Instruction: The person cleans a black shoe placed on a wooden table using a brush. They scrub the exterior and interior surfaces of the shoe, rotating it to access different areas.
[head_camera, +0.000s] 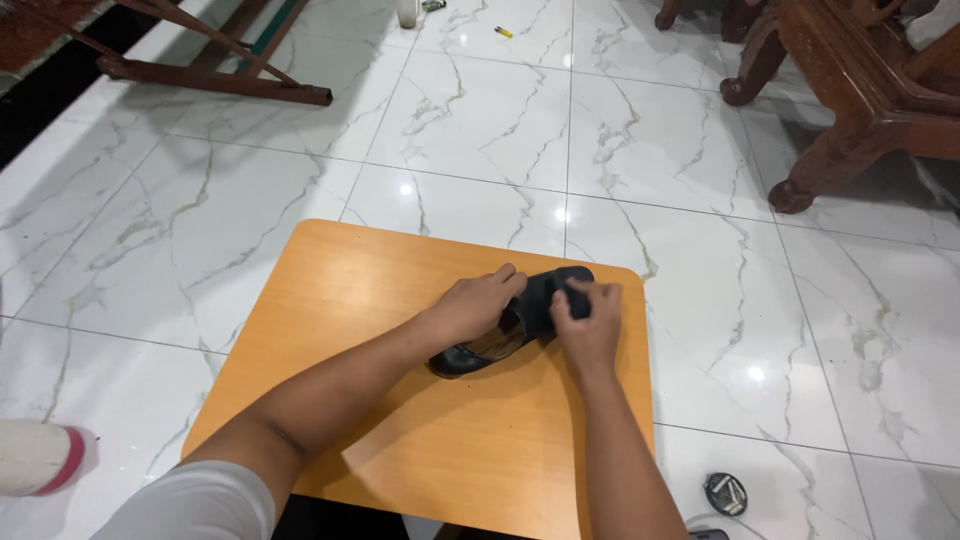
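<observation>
A black shoe (470, 357) with a brown insole lies on its side on the small orange wooden table (350, 300), toe pointing away from me. My left hand (478, 303) rests over the shoe's opening and grips its upper edge. My right hand (588, 325) pinches the black upper near the toe end (560, 277). Both hands cover the middle of the shoe; only the heel and the toe tip show.
White marble floor tiles (480, 120) surround the table. Carved dark wooden furniture (850, 90) stands at the back right, a wooden frame (210, 70) at the back left. A small round black object (725, 492) lies on the floor by the table's right edge.
</observation>
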